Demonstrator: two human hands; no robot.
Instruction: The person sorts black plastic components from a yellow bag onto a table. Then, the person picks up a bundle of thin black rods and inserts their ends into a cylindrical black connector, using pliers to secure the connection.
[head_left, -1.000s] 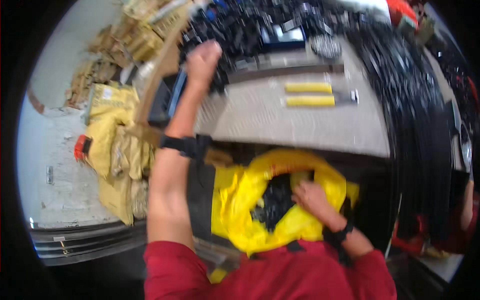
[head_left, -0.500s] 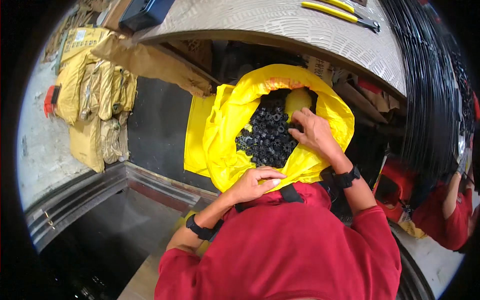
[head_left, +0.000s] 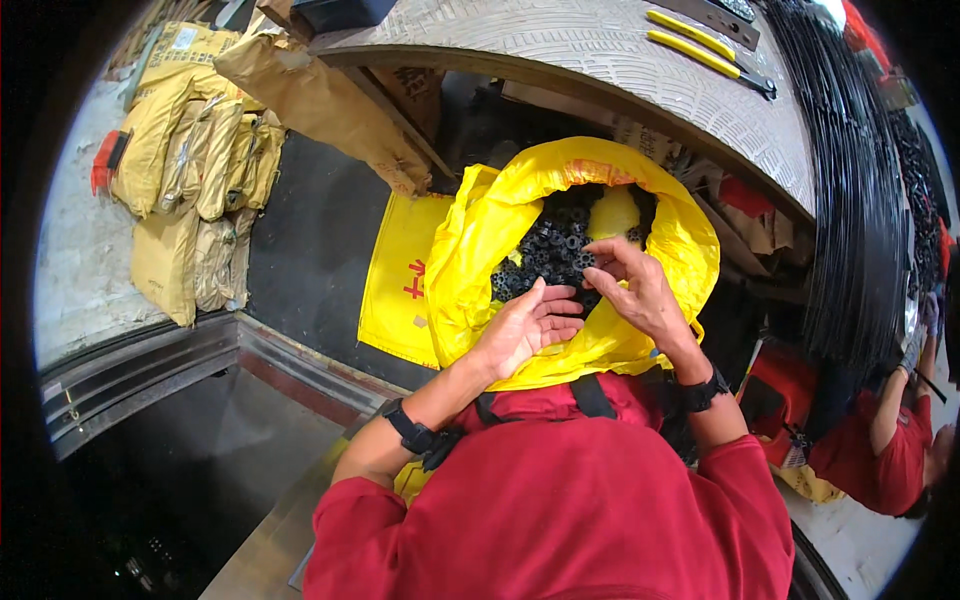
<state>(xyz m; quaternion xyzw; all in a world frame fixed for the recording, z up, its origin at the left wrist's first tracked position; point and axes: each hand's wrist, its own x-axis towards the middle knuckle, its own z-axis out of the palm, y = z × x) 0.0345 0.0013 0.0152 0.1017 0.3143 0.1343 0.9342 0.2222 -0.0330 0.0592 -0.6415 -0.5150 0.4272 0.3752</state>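
A yellow sack stands in front of me with its mouth rolled wide. Inside lie many small black gear-like parts, round with toothed rims and holes in the middle. My right hand is over the sack's mouth, pinching one of these parts between thumb and fingers. Beside it, at the near rim, my left hand is turned palm up with its fingers stretched out and nothing in it. A pale yellow rounded thing rests on the parts at the far right; its kind I cannot tell.
Beyond the sack is a bench with yellow-handled pliers on it. Long thin black strips hang off its right side. Stacked yellow sacks stand at the left. A person in a red shirt works at the far right.
My left hand has let go of the sack's near rim and turned palm up over the mouth. My right hand has lifted a black part from the heap. The view has shifted slightly.
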